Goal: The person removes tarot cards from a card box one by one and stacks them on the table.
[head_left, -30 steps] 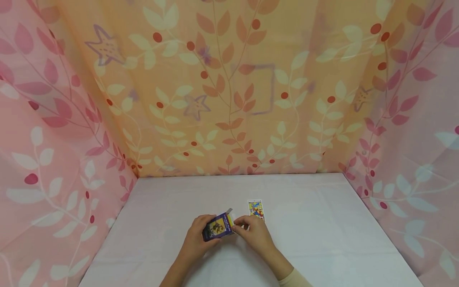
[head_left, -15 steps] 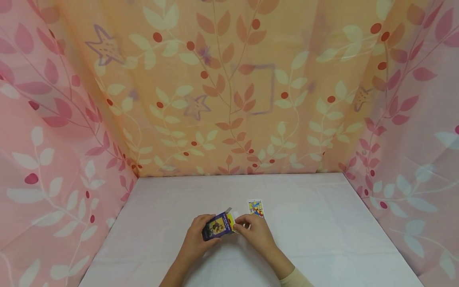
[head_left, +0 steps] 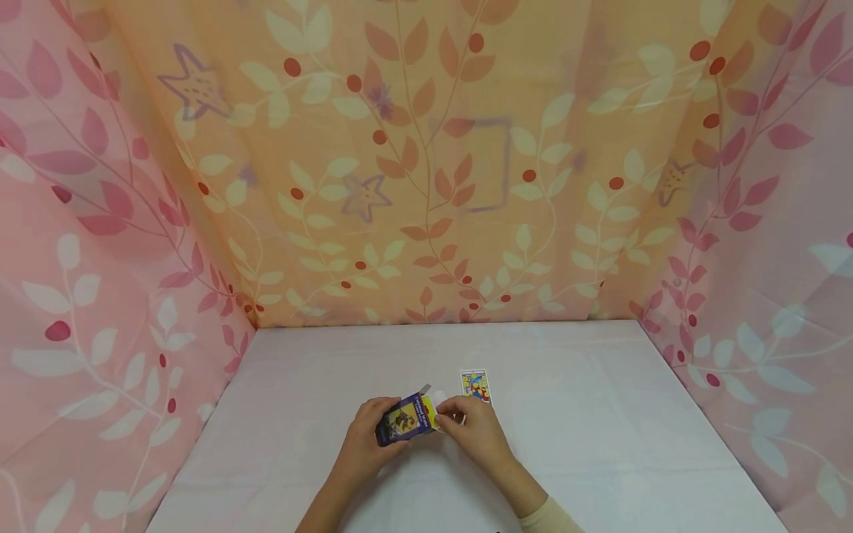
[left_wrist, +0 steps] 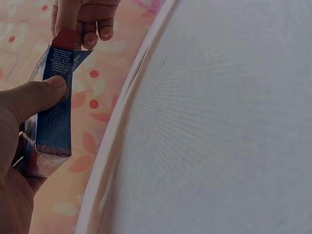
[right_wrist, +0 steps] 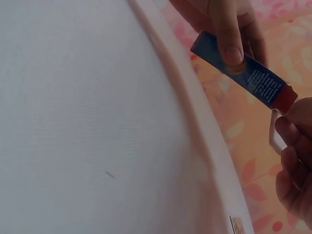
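My left hand grips a dark blue and purple card box with a picture on its front, held tilted over the white table. The thumb lies along the box's narrow side in the left wrist view. One end of the box is open, with a grey flap standing up and a red side flap. A yellow piece shows at that end. My right hand pinches at it with thumb and index finger; whether it is a card or booklet I cannot tell.
A colourful picture card lies face up on the white-covered table, just beyond my right hand. Patterned curtains enclose the table at the back and both sides.
More of the yellow piece shows at the box's open end than a second ago. My right fingers have shifted slightly right; my left hand and the box have barely moved.
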A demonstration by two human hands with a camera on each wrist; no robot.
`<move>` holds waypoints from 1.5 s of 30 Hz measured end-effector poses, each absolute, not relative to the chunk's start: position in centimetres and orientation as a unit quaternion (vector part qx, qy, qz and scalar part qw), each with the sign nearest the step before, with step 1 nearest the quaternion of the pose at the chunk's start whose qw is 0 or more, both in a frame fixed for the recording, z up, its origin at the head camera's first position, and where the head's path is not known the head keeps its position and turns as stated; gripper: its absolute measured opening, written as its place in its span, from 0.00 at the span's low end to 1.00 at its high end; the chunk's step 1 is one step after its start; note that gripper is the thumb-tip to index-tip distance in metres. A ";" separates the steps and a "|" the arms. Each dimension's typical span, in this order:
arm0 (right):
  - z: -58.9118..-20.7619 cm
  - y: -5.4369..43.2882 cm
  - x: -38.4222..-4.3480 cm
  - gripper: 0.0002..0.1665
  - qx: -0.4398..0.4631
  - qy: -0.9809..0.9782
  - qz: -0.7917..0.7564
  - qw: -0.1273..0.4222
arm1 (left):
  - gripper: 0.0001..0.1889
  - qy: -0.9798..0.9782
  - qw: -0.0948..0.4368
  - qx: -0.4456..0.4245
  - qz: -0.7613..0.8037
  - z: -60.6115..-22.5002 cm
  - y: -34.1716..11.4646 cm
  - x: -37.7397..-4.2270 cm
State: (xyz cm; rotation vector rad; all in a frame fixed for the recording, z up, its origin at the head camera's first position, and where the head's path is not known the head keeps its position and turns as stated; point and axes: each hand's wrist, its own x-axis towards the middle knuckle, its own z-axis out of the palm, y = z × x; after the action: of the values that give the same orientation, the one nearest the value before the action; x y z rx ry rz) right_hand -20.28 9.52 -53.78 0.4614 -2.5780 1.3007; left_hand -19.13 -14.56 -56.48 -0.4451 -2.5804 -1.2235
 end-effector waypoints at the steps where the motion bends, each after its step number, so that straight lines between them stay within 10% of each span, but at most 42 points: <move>1: -53.8 9.5 -20.3 0.06 0.156 -0.875 0.445 0.107 | 0.41 -0.886 0.125 -0.152 -0.420 -56.5 -14.6 -19.1; 45: -52.8 10.6 -20.7 0.10 0.107 -0.855 0.502 0.079 | 0.42 -0.891 0.121 -0.139 -0.415 -56.6 -14.4 -19.1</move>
State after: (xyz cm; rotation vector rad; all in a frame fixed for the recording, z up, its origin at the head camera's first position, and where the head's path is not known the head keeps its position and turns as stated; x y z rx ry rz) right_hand -20.70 10.58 -52.79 0.3196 -2.5572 1.5024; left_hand -19.11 -14.44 -56.57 -0.4064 -2.6008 -1.2122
